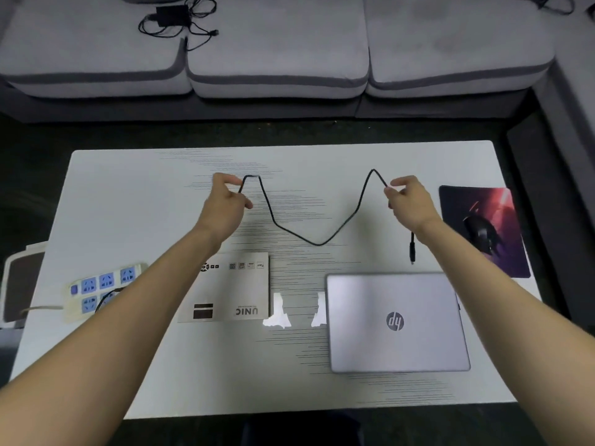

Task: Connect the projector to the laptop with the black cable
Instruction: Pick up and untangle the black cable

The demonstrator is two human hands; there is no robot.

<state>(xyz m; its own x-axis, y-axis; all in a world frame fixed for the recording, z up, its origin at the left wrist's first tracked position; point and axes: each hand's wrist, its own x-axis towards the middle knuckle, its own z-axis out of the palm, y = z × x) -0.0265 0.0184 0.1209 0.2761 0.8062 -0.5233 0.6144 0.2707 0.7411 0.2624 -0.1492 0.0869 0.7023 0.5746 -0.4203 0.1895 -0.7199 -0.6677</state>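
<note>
The far half of the desk (128, 188) lies bare, crossed only by the black cable (318, 243) sagging between the two raised hands. Nearer, the white projector (238, 288) and the closed laptop (396, 320) stand side by side with an open lane between them. The power strip (103, 288) blocks the left edge, the mouse (481, 233) on its mouse pad (508, 220) the right.

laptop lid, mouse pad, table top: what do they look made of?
Laptop lid: silver, matte with a soft sheen and a darker round logo; painted metal or plastic, cannot tell which.
Mouse pad: thin, flat, dull printed surface with no glare; likely fabric over a soft base.
Table top: white, smooth and glossy, since bright reflections show near the projector; probably lacquered board or glass.
</note>
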